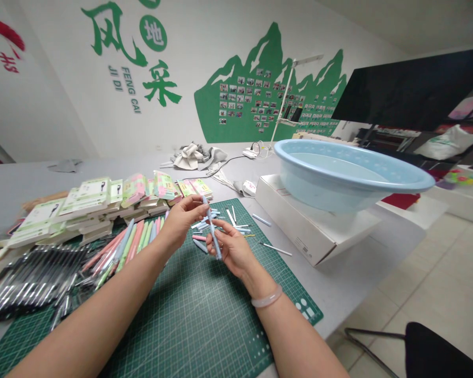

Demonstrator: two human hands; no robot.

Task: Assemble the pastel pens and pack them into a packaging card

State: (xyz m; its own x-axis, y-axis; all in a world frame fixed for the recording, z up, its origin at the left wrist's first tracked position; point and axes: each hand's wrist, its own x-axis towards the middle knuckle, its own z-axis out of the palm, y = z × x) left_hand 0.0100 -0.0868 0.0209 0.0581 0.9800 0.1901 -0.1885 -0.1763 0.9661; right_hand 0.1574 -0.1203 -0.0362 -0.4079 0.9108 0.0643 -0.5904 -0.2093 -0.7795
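The left hand [183, 223] and right hand [230, 249] both grasp a pale blue pen [212, 231], held tilted above a green cutting mat [197, 325]. The left fingers [197, 207] pinch its upper part, while the right fingers [220, 229] curl around its lower shaft. A pale bangle [266, 296] circles the right wrist. Loose pen parts [224, 223] lie on the mat just beyond the hands. To the left lie pastel pens [128, 247], black pens [27, 278] and stacked packaged cards [90, 197]. A light blue plastic basin [339, 176] sits on a white box [299, 220] to the right.
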